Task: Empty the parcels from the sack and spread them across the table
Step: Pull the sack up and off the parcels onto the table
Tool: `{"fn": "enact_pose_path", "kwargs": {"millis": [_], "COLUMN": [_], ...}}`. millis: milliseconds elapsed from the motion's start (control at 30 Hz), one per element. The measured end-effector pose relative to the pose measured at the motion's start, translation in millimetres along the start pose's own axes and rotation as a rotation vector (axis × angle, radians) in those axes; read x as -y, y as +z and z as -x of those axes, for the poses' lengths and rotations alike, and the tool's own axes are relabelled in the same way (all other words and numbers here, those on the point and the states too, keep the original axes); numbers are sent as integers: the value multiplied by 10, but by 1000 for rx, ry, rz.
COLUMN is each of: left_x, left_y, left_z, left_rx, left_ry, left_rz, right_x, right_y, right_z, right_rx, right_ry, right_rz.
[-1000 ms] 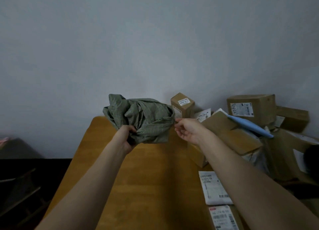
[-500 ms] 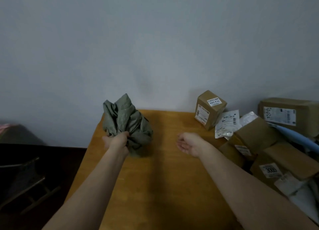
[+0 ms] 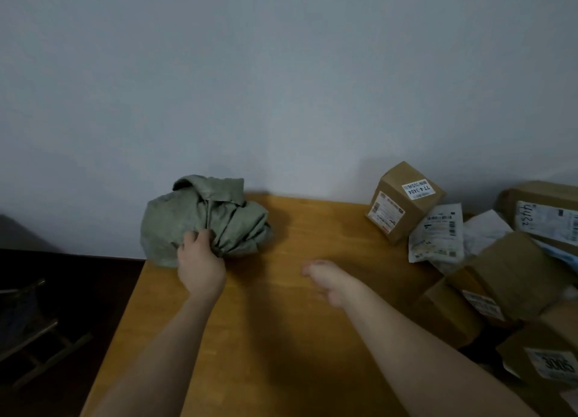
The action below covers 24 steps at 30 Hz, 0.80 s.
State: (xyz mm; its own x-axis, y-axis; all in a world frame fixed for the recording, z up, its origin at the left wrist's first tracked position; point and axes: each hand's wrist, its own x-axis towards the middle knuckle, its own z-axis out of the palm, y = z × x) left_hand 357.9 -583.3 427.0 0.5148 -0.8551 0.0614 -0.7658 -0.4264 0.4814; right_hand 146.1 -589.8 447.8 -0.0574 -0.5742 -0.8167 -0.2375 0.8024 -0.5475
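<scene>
Left hand (image 3: 200,268) grips the crumpled green sack (image 3: 203,219), fingers curled into the cloth; sack sits bunched up at the far left corner of the wooden table (image 3: 281,338), by the wall. Right hand (image 3: 328,280) hovers over mid-table w/ nothing in it, fingers loosely curled, well apart from the sack. Parcels are piled along the table's right side: tilted cardboard box (image 3: 403,202) at the back, white mailer bag (image 3: 438,237) leaning beside it, more boxes nearer the front.

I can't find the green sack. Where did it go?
In the head view the crumpled green sack sits at the table's far left corner by the wall, gripped by the left hand, far from the parcels piled right.
</scene>
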Motion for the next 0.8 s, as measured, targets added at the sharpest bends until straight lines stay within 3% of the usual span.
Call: {"fn": "enact_pose_path", "kwargs": {"millis": [167, 533, 800], "left_x": [-71, 81, 31], "left_y": [254, 628, 777], "left_z": [-135, -636, -857], "left_rx": [84, 104, 157], "left_ry": [174, 141, 77], "left_rz": [-95, -83, 7], "right_x": [-170, -97, -48], "right_y": [27, -33, -1], "right_z": [-248, -723, -861], "right_rx": [15, 25, 10], "right_ry": [173, 386, 416], "right_rz": [43, -193, -184]}}
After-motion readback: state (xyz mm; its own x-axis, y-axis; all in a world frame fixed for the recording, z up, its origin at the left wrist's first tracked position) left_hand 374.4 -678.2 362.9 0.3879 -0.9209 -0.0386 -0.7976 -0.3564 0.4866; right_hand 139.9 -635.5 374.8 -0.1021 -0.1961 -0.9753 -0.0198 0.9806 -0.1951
